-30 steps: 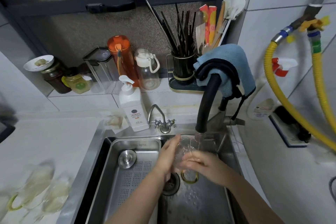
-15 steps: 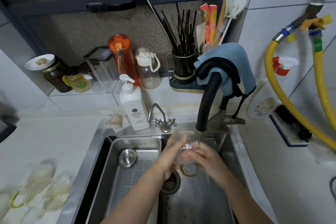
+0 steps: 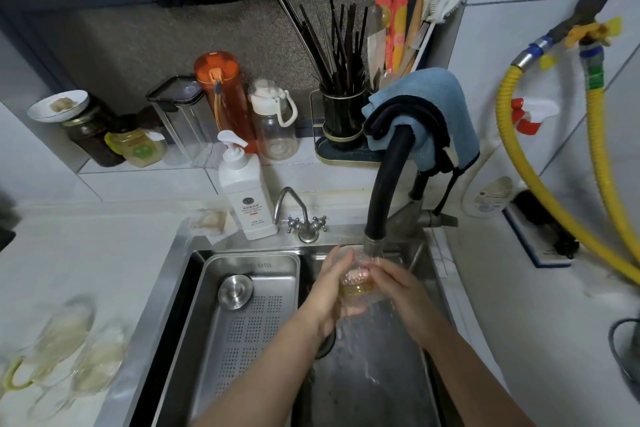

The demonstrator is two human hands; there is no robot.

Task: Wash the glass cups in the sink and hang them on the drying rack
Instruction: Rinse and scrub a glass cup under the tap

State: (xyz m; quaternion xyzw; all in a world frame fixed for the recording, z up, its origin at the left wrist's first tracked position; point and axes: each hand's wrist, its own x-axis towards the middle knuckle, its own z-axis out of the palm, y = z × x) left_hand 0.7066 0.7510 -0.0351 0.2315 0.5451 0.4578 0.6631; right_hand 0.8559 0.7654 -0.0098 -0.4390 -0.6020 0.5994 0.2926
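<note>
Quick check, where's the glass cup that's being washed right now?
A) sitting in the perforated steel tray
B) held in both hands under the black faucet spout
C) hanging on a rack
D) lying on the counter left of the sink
B: the left hand and right hand grip the glass cup between them, right under the black faucet spout, over the sink.

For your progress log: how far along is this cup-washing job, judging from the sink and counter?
Done: nothing visibly; no drying rack or hung cup shows. In hand: the left hand and right hand hold one glass cup under the black faucet. Left: blurred cups on the counter, then hanging.
</note>
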